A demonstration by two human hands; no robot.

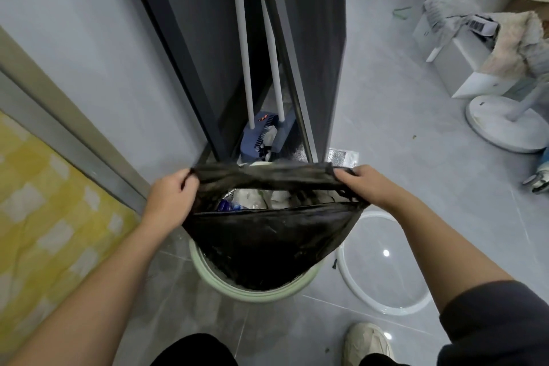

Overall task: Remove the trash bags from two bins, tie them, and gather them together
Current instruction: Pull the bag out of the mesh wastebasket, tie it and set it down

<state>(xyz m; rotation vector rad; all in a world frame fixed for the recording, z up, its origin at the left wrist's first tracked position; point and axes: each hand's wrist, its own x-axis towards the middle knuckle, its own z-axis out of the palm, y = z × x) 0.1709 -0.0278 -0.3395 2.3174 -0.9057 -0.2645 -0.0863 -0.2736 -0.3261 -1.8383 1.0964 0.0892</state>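
A black trash bag (267,241) stands partly lifted out of a pale green round bin (258,294) on the grey tile floor. Its mouth is stretched wide and white and blue rubbish (252,199) shows inside. My left hand (170,196) grips the bag's rim at the left end. My right hand (362,184) grips the rim at the right end. The bag's lower part still sits inside the bin. Only this one bin is in view.
A white ring-shaped bin lid (347,273) lies on the floor to the right of the bin. Behind the bin is a dark door frame (315,68) with white poles and a blue dustpan (261,140). A fan base (505,125) stands far right; yellow bedding (44,217) lies left.
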